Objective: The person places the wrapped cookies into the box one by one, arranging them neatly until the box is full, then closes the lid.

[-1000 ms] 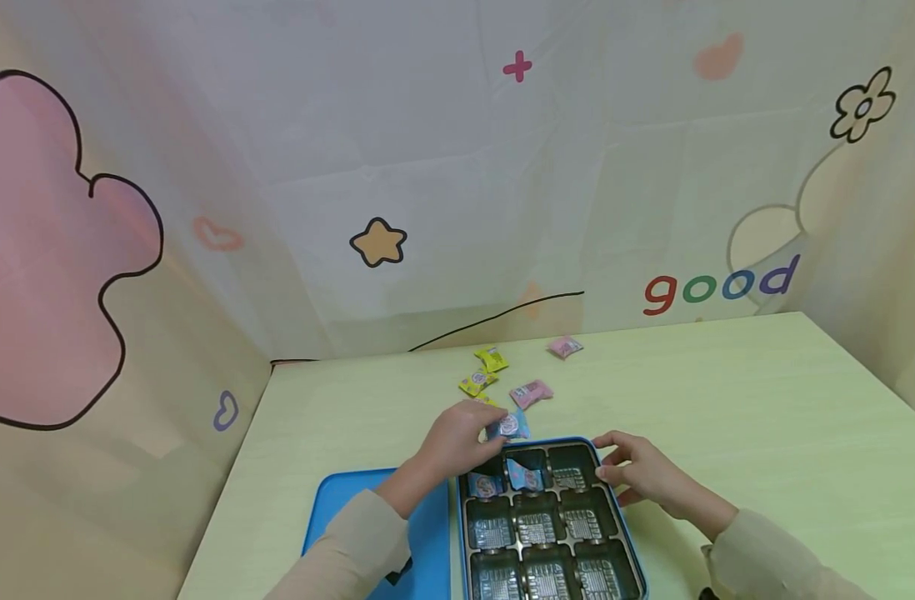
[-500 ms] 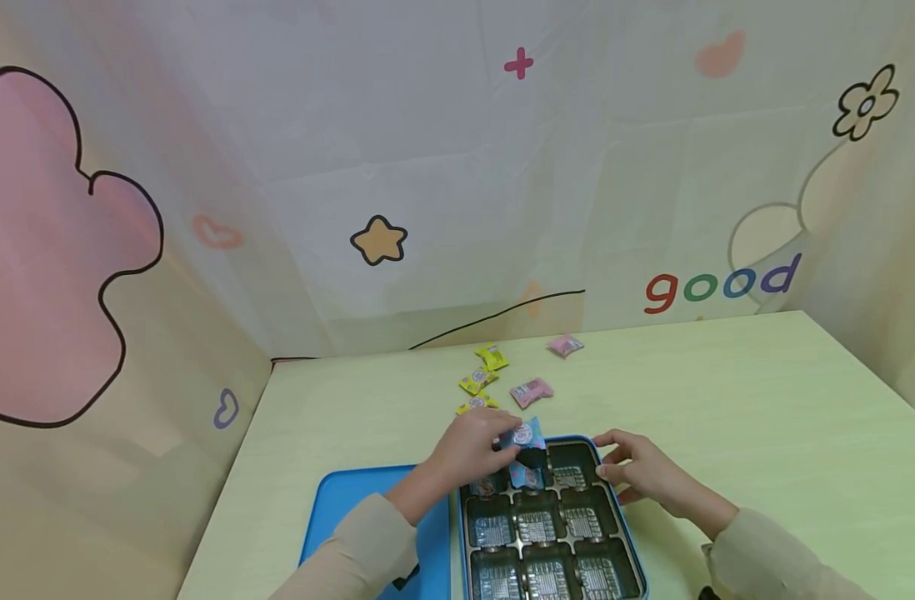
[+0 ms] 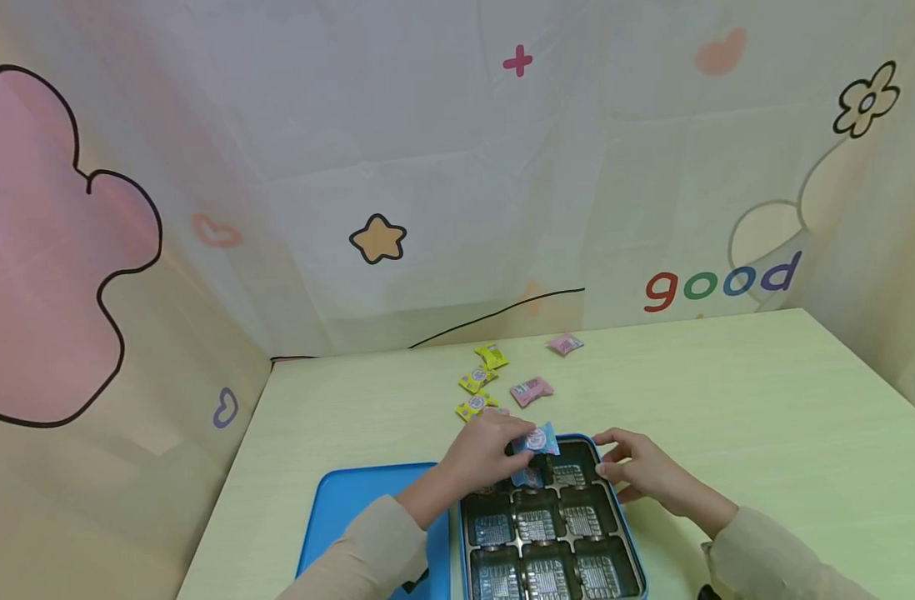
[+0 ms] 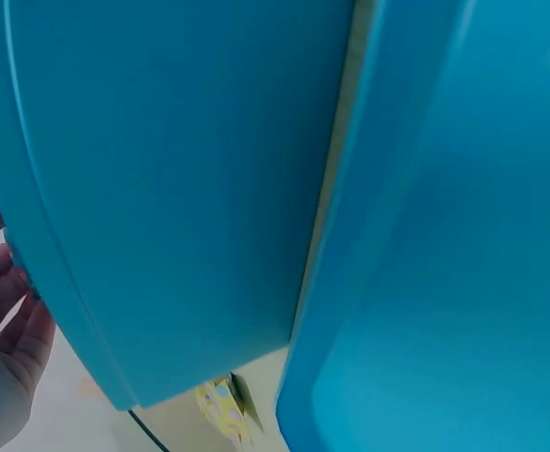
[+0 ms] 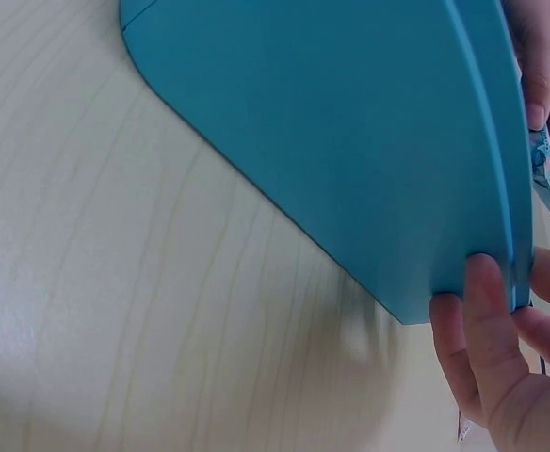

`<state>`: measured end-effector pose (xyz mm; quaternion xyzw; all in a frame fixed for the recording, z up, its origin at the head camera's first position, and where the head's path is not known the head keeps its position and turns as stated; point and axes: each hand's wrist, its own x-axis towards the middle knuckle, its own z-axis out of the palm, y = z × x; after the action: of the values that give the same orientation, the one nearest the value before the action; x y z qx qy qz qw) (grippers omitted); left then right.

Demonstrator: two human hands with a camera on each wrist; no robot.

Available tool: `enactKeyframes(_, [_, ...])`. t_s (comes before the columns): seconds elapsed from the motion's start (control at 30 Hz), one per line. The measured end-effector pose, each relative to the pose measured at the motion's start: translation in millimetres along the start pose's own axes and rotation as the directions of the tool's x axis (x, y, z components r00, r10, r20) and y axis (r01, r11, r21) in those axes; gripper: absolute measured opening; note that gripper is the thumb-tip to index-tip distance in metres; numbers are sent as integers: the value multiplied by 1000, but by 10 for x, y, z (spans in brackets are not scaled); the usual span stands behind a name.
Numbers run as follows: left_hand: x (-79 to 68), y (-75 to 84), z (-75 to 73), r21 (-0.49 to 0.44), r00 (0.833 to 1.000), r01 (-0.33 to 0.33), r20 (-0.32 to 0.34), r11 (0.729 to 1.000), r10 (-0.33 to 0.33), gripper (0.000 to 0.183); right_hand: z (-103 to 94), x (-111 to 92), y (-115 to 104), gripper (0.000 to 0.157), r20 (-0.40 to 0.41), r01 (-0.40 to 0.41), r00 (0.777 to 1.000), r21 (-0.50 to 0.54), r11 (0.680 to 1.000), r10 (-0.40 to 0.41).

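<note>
My left hand [image 3: 487, 450] pinches a blue wrapped candy [image 3: 542, 438] between thumb and fingers, over the far edge of a blue box [image 3: 641, 575] with a black divided tray [image 3: 570, 540] inside. Another blue candy [image 3: 527, 477] lies in the far middle compartment; the left hand largely covers the far left one. The far right compartment shows its bare bottom. My right hand [image 3: 641, 473] grips the box's far right corner; in the right wrist view its thumb is at the rim and its fingers [image 5: 490, 325] lie against the outer wall.
A flat blue lid or tray [image 3: 360, 500] lies left of the box. Beyond the box are several yellow candies [image 3: 478, 379] and pink ones [image 3: 531, 391] on the pale wooden table [image 3: 727, 400]. A printed cloth [image 3: 457, 167] hangs behind the table.
My left hand has carried the blue candy rightward, from the table just behind the box to over its far edge. A yellow candy behind the hand came into view. The right hand stays at the corner.
</note>
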<state>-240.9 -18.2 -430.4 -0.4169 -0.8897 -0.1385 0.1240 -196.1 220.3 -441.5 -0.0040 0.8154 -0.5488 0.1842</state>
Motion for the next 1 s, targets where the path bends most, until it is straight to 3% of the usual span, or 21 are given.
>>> enactKeyframes(0.6, [50, 124, 110, -6, 999, -31, 13, 999, 31, 31, -13, -2, -6, 41, 7, 13, 1000, 2, 1000, -13])
enactKeyframes(1.0, [83, 225, 128, -7, 998, -35, 58, 999, 35, 30, -9, -3, -1, 41, 7, 10, 1000, 4, 1000, -10])
